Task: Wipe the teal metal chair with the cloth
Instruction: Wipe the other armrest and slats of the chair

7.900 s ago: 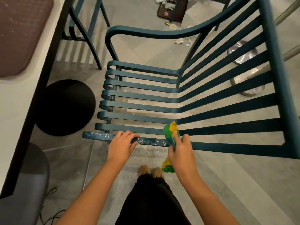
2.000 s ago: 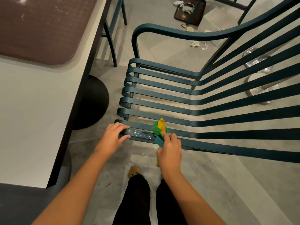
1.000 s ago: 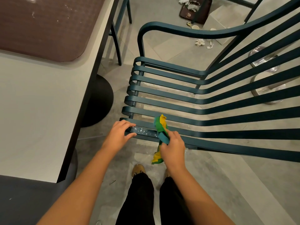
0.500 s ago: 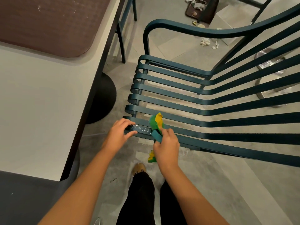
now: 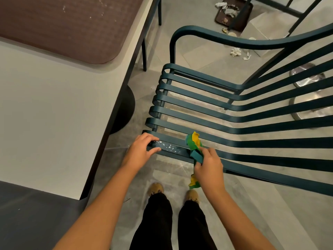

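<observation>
The teal metal chair with long slats fills the middle and right of the head view. Its nearest bar carries white specks between my hands. My left hand grips the front end of that bar, fingers over the top and thumb underneath. My right hand holds a green and yellow cloth wrapped around the same bar, just right of the specks. One end of the cloth sticks up above the bar and the other hangs below my hand.
A pale table with a brown mat stands at my left, on a black round base. A dark seat is at the lower left. Litter and a brown tray lie on the far floor, metal stand bases at right.
My view has shifted, so the chair sits further right. My right hand with the cloth has slid slightly along the bar. My left hand keeps its grip on the bar's end.
</observation>
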